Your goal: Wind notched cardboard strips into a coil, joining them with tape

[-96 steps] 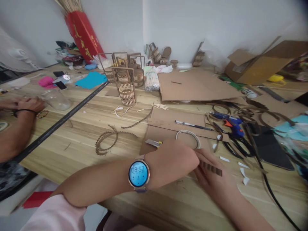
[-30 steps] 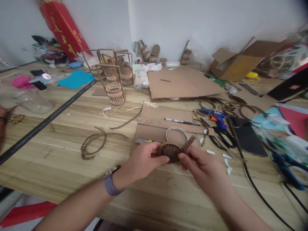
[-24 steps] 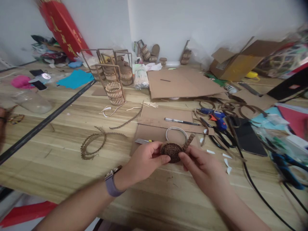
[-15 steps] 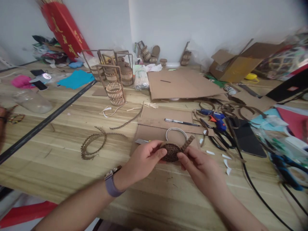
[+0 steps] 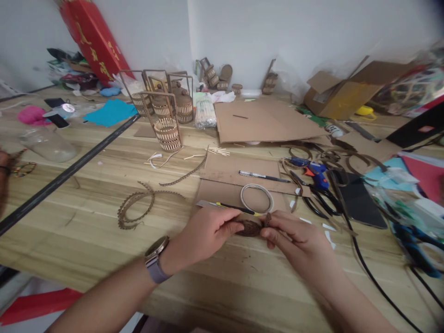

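Observation:
A round brown coil of wound corrugated cardboard strip [image 5: 251, 227] is held low over the table, tilted so that it looks thin. My left hand [image 5: 215, 231] pinches its left edge between thumb and fingers. At its right edge, my right hand [image 5: 289, 233] grips the coil together with the strip's loose end. Just beyond the coil lie a yellow and black utility knife [image 5: 239, 208] and a pale ring, perhaps a tape roll [image 5: 257, 199], both on a cardboard sheet [image 5: 222, 192]. A loose curled corrugated strip [image 5: 136, 208] rests to the left.
Small baskets with tall handles [image 5: 167, 134] stand at the back left. To the right are a pen [image 5: 263, 176], scissors [image 5: 322, 201], a blue glue gun [image 5: 317, 175], a phone [image 5: 360, 199] and a black cable [image 5: 364, 259]. Another person's hand [image 5: 4, 171] shows at the left edge.
The coil has tipped from showing its flat face to nearly edge-on, and its loose end is now folded in by my right fingers. More of the knife and ring shows.

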Demonstrator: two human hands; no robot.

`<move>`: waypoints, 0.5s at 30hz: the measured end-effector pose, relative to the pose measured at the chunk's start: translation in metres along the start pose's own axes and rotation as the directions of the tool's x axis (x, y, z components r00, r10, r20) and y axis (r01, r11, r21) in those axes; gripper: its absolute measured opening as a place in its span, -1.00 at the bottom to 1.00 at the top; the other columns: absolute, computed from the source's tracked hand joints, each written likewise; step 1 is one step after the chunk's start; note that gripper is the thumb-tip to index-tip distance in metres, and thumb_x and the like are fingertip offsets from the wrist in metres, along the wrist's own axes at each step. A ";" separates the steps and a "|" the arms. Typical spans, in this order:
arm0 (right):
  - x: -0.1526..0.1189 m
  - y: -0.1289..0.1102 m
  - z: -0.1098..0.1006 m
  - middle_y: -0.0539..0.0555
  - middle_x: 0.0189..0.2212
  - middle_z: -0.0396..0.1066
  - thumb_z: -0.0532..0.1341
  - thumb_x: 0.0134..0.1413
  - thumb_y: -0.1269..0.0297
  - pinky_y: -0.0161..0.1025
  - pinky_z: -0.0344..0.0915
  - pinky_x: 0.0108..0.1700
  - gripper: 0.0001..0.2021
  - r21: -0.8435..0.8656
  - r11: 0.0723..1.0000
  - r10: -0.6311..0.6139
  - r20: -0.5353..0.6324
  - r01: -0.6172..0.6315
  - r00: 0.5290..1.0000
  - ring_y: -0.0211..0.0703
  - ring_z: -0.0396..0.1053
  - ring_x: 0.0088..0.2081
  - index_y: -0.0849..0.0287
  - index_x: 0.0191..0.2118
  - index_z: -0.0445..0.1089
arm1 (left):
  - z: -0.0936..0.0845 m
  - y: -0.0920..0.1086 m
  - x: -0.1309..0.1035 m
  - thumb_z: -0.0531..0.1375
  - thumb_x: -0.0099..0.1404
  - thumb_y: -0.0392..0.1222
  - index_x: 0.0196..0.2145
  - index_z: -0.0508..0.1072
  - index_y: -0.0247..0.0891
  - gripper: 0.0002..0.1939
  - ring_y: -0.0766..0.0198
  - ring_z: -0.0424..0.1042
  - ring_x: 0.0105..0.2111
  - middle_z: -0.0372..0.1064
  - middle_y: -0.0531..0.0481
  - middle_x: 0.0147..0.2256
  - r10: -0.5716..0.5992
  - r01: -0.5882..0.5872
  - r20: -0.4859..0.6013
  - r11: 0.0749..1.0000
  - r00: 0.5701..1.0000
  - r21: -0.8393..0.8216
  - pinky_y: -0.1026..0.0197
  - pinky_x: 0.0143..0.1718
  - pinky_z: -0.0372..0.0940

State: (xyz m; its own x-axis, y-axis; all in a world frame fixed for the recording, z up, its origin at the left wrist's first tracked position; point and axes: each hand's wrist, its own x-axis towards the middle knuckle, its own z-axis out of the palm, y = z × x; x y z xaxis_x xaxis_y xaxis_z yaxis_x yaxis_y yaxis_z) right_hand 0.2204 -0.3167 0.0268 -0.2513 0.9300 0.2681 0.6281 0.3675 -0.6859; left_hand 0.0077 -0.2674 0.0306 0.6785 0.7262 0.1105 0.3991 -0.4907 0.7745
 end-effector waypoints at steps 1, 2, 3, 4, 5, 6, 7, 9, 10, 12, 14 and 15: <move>0.000 -0.001 -0.001 -0.03 -0.60 0.32 0.13 0.28 0.24 -0.35 0.23 -0.51 -0.68 -0.010 1.000 -0.023 0.008 0.023 1.000 -0.24 0.35 -0.54 0.12 -0.53 0.36 | 0.000 0.001 0.000 0.11 0.43 -0.22 -0.38 0.43 -0.28 -0.78 0.32 0.34 -0.47 0.35 0.11 -0.50 0.013 -0.013 0.014 0.999 1.000 0.032 0.30 -0.45 0.07; 0.000 -0.001 -0.001 -0.03 -0.59 0.33 0.12 0.28 0.26 -0.36 0.23 -0.51 -0.72 -0.018 0.999 -0.047 0.013 0.047 0.999 -0.25 0.35 -0.54 0.12 -0.47 0.40 | 0.001 0.002 -0.001 0.11 0.42 -0.25 -0.36 0.44 -0.29 -0.81 0.30 0.37 -0.45 0.39 0.09 -0.48 0.022 -0.024 0.034 0.998 0.999 0.059 0.30 -0.44 0.09; 0.000 -0.002 -0.001 -0.03 -0.58 0.34 0.12 0.29 0.27 -0.36 0.24 -0.52 -0.76 -0.027 0.997 -0.070 0.014 0.070 0.997 -0.26 0.35 -0.54 0.12 -0.41 0.43 | 0.002 0.002 -0.001 0.11 0.42 -0.28 -0.33 0.45 -0.30 -0.83 0.28 0.40 -0.43 0.43 0.06 -0.45 0.029 -0.033 0.053 0.996 0.998 0.081 0.29 -0.42 0.12; 0.000 -0.002 0.000 -0.03 -0.57 0.36 0.12 0.29 0.28 -0.37 0.25 -0.51 -0.78 -0.040 0.995 -0.088 0.016 0.089 0.996 -0.26 0.36 -0.53 0.11 -0.36 0.46 | 0.003 0.002 -0.002 0.11 0.41 -0.30 -0.31 0.46 -0.30 -0.85 0.26 0.43 -0.40 0.46 0.03 -0.42 0.033 -0.040 0.071 0.994 0.997 0.101 0.29 -0.40 0.15; -0.001 -0.002 0.000 -0.01 -0.54 0.38 0.12 0.29 0.29 -0.36 0.27 -0.50 -0.80 -0.058 0.993 -0.103 0.017 0.104 0.995 -0.25 0.38 -0.52 0.11 -0.32 0.47 | 0.003 0.003 -0.002 0.11 0.41 -0.32 -0.29 0.46 -0.31 -0.86 0.24 0.46 -0.38 0.48 0.01 -0.39 0.037 -0.047 0.082 0.991 0.996 0.123 0.28 -0.38 0.18; -0.001 -0.003 0.001 0.00 -0.52 0.41 0.11 0.29 0.31 -0.36 0.29 -0.48 -0.80 -0.077 0.990 -0.114 0.020 0.115 0.993 -0.24 0.41 -0.49 0.11 -0.30 0.47 | 0.004 0.002 -0.002 0.11 0.40 -0.33 -0.27 0.46 -0.30 -0.86 0.22 0.48 -0.36 0.50 -0.01 -0.37 0.044 -0.057 0.089 0.988 0.995 0.146 0.27 -0.36 0.21; -0.002 -0.003 0.002 0.01 -0.49 0.43 0.10 0.29 0.32 -0.36 0.32 -0.46 -0.80 -0.096 0.988 -0.123 0.024 0.125 0.992 -0.23 0.43 -0.47 0.11 -0.29 0.47 | 0.005 0.002 -0.003 0.10 0.40 -0.34 -0.25 0.46 -0.30 -0.86 0.19 0.49 -0.34 0.51 -0.02 -0.35 0.055 -0.070 0.093 0.983 0.994 0.170 0.25 -0.35 0.24; -0.004 -0.003 0.005 0.04 -0.46 0.46 0.09 0.29 0.33 -0.35 0.35 -0.44 -0.80 -0.127 0.983 -0.133 0.022 0.135 0.991 -0.21 0.46 -0.45 0.12 -0.26 0.48 | 0.007 0.002 -0.003 0.09 0.40 -0.35 -0.19 0.46 -0.27 -0.85 0.16 0.52 -0.28 0.54 -0.04 -0.30 0.085 -0.099 0.073 0.974 0.994 0.203 0.22 -0.30 0.30; -0.005 -0.004 0.006 0.04 -0.44 0.47 0.09 0.29 0.33 -0.35 0.36 -0.43 -0.80 -0.141 0.981 -0.133 0.008 0.132 0.991 -0.21 0.47 -0.44 0.13 -0.24 0.48 | 0.008 0.002 -0.004 0.08 0.41 -0.35 -0.13 0.45 -0.26 -0.83 0.16 0.53 -0.25 0.54 -0.04 -0.25 0.102 -0.108 0.039 0.973 0.994 0.203 0.21 -0.26 0.34; -0.008 -0.005 0.007 0.04 -0.45 0.48 0.10 0.28 0.30 -0.36 0.35 -0.44 -0.81 -0.165 0.982 -0.102 -0.048 0.093 0.994 -0.22 0.47 -0.45 0.13 -0.22 0.47 | 0.011 0.002 -0.005 0.06 0.43 -0.33 0.01 0.39 -0.25 -0.77 0.17 0.52 -0.14 0.53 -0.07 -0.12 0.136 -0.117 -0.090 0.975 0.987 0.189 0.20 -0.14 0.38; -0.010 -0.007 0.009 0.00 -0.50 0.47 0.12 0.28 0.26 -0.38 0.34 -0.47 -0.82 -0.169 0.986 -0.030 -0.116 0.010 0.993 -0.24 0.45 -0.50 0.12 -0.25 0.47 | 0.017 0.003 -0.008 0.06 0.45 -0.26 0.11 0.30 -0.25 -0.71 0.18 0.47 0.00 0.47 -0.13 0.01 0.171 -0.121 -0.244 0.971 0.955 0.205 0.17 0.00 0.37; -0.010 -0.008 0.010 -0.03 -0.54 0.46 0.13 0.27 0.24 -0.38 0.33 -0.49 -0.81 -0.157 0.987 0.015 -0.144 -0.038 0.989 -0.24 0.44 -0.54 0.11 -0.27 0.47 | 0.021 0.003 -0.009 0.07 0.46 -0.22 0.13 0.26 -0.25 -0.68 0.16 0.43 0.05 0.43 -0.16 0.05 0.191 -0.123 -0.295 0.965 0.936 0.233 0.15 0.04 0.35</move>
State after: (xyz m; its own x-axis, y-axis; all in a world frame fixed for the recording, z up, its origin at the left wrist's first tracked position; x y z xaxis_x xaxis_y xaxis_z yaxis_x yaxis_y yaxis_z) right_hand 0.2110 -0.3294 0.0229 -0.1335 0.9262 0.3526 0.7452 0.3284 -0.5804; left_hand 0.0156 -0.2854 0.0193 0.5297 0.7282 0.4348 0.4453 -0.6751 0.5882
